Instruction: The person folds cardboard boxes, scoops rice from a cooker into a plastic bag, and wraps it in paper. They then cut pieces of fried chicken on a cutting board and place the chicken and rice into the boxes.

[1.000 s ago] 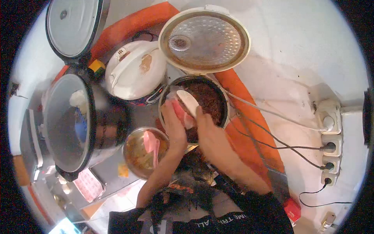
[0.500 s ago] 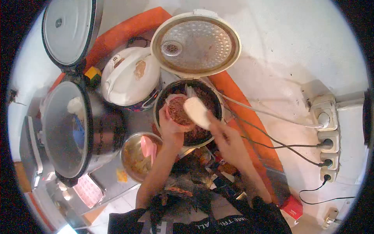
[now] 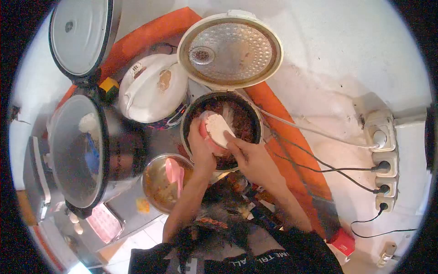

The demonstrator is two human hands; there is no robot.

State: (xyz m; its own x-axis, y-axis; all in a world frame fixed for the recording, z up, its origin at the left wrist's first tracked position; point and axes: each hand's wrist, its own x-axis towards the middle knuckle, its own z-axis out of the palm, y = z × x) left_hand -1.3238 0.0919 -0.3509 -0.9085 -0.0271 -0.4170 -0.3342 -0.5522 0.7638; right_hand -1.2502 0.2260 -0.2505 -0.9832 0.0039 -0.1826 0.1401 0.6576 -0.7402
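Note:
My left hand (image 3: 200, 145) is wrapped round a small pink bowl (image 3: 203, 128), tilted over the open rice cooker (image 3: 262, 132). In my right hand (image 3: 255, 160) is a white rice paddle (image 3: 220, 129), its flat blade lying across the bowl's mouth and hiding most of what is inside. Dark reddish-brown rice (image 3: 246, 121) lies in the cooker's black pot below both hands. The cooker's lid (image 3: 244, 57) stands raised behind the pot.
A closed white rice cooker (image 3: 153, 91) stands to the left. Further left, a large cooker (image 3: 75, 155) with its lid up holds white rice and a blue scoop. A metal bowl (image 3: 150, 187) contains a pink ladle (image 3: 173, 171). Cords run right to wall sockets (image 3: 385, 164).
The rice paddle has come down and left onto the bowl's mouth, covering the brown rice that showed there. My right hand has moved closer to my left, and the bowl is more tilted.

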